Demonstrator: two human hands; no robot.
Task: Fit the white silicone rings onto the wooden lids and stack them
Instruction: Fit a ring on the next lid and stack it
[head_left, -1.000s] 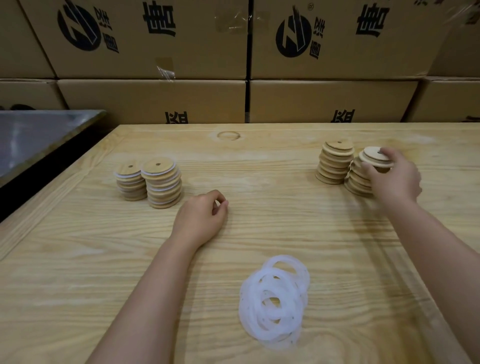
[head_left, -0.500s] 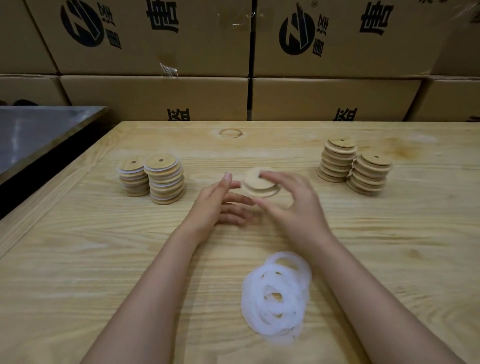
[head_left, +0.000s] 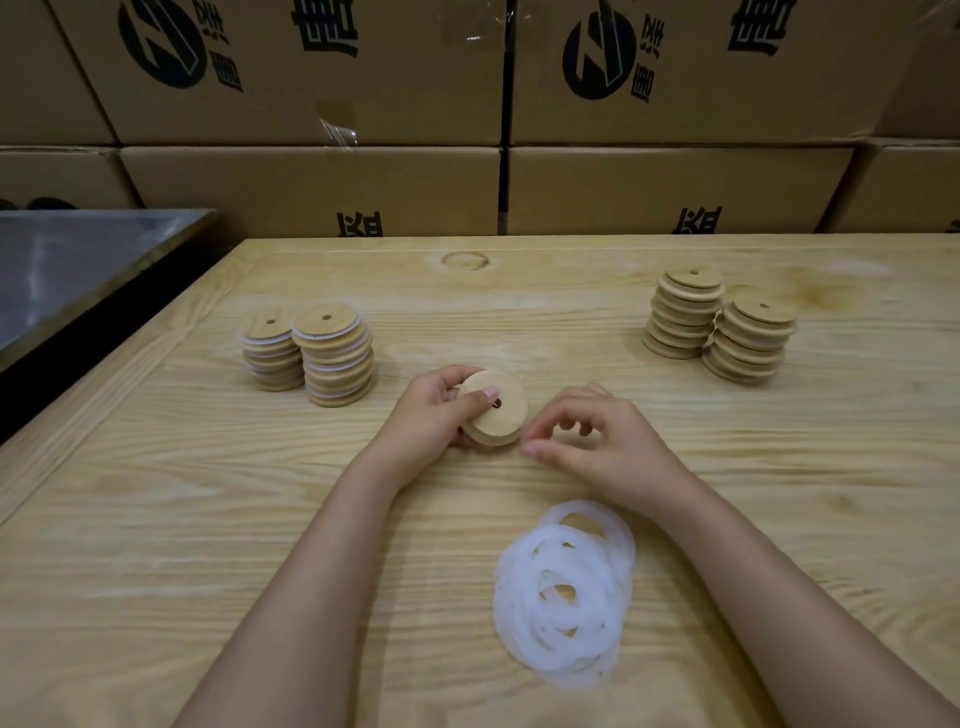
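My left hand (head_left: 423, 418) grips a round wooden lid (head_left: 501, 418) with a small hole, tilted toward me just above the table, thumb on its face. My right hand (head_left: 605, 444) hovers just right of the lid with fingers loosely curled; I see nothing in it. A heap of white silicone rings (head_left: 563, 592) lies near me between my forearms. Two stacks of lids with white rings (head_left: 332, 358) stand at the left. Two stacks of bare lids (head_left: 748, 340) stand at the right.
The work surface is a light wooden table (head_left: 156, 519). Cardboard boxes (head_left: 311, 78) form a wall behind it. A grey metal surface (head_left: 67, 260) adjoins the table's left edge.
My right hand took a lid from the right stacks, carried it to the middle and passed it to my left hand. The right hand has let go and now sits beside the lid.
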